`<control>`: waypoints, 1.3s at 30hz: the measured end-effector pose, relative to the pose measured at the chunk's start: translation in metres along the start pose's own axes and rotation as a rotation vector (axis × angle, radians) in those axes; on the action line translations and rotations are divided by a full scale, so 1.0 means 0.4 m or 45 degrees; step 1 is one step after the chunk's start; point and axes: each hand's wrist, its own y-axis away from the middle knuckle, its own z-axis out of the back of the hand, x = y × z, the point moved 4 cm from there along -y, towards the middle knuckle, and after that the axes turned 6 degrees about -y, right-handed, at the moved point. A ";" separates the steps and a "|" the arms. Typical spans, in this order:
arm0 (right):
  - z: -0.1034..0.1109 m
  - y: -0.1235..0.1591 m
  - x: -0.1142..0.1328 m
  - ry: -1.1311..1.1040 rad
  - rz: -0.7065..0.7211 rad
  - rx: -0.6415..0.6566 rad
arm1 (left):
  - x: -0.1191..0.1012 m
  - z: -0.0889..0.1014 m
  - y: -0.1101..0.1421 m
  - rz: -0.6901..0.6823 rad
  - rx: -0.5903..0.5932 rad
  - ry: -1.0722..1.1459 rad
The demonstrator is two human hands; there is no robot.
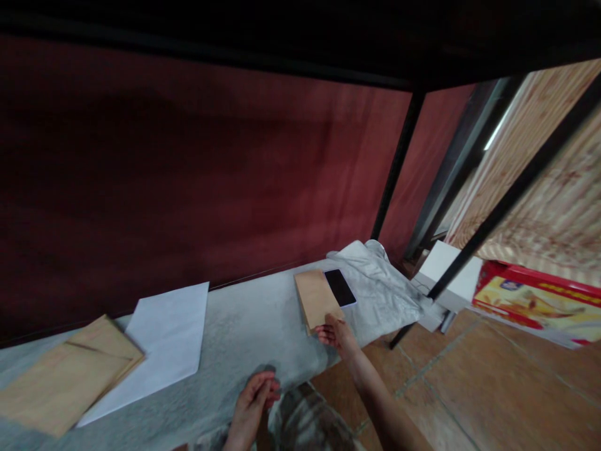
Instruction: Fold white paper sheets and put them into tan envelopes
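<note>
My right hand (332,332) pinches the near corner of a small stack of brown envelopes (318,297), thumb on top and fingers curled at the edge. The stack lies on the grey cloth-covered surface. Right beside it is a dark-screened phone (340,288) with a pale edge. My left hand (256,398) is at the front edge, its fingers loosely curled with nothing visible in them. Farther left, larger brown envelopes (70,382) overlap a sheet of white paper (176,332).
A dark red curtain (211,175) hangs behind the covered surface (244,326). Black metal bars (399,163) frame the right end, with a dark shelf overhead. On the tiled floor (469,376) to the right are a white box (446,260) and a red-and-yellow printed box (539,300).
</note>
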 end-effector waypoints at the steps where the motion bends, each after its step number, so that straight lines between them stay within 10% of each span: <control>1: 0.004 0.002 -0.002 0.021 -0.022 0.015 | 0.002 0.001 0.000 -0.004 0.010 -0.001; 7: 0.038 0.006 -0.017 0.242 -0.100 0.035 | 0.002 0.048 -0.006 -0.121 -0.080 -0.037; 12: 0.048 0.007 0.003 0.539 0.139 -0.136 | -0.035 0.175 -0.044 -0.441 -0.343 -0.326; 16: -0.010 0.039 0.013 1.059 0.841 -0.079 | -0.079 0.290 -0.074 -0.791 -0.747 -0.859; 20: -0.057 0.057 -0.058 1.751 1.367 0.014 | -0.079 0.361 -0.091 -0.614 -1.020 -1.416; 28: -0.033 0.038 -0.114 2.031 1.529 0.040 | -0.067 0.387 -0.093 -0.268 -0.792 -1.862; 39: -0.046 0.052 -0.106 2.027 1.550 0.032 | -0.076 0.453 -0.073 -0.422 -0.420 -1.668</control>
